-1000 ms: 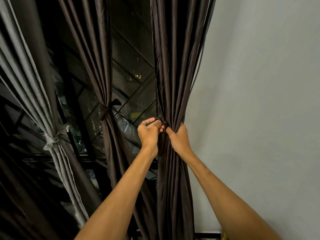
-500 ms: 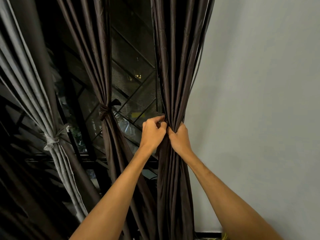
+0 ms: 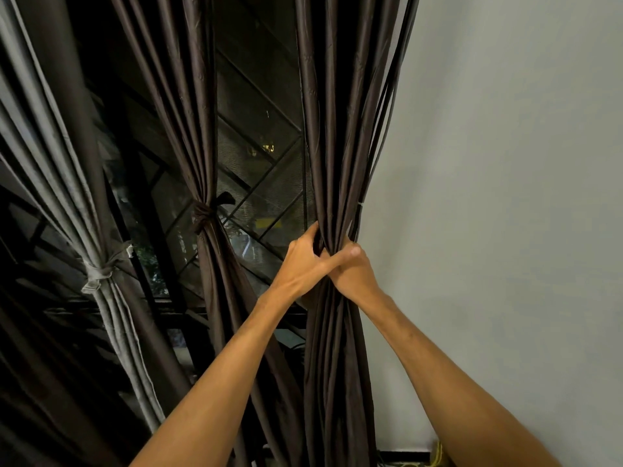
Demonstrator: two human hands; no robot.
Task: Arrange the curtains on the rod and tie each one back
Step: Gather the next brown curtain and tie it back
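Since the previous frame, my left hand [image 3: 301,262] has shifted right; its thumb now lies across my right hand [image 3: 355,281]. Both hands grip the gathered folds of the rightmost brown curtain [image 3: 337,129], which hangs just beside the wall [image 3: 505,197]. The middle brown curtain [image 3: 188,129] and the grey curtain [image 3: 50,170] hang tied to its left.

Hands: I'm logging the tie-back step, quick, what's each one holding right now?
Left hand: grips the gathered dark curtain by the wall.
Right hand: grips the same curtain, touching the left.
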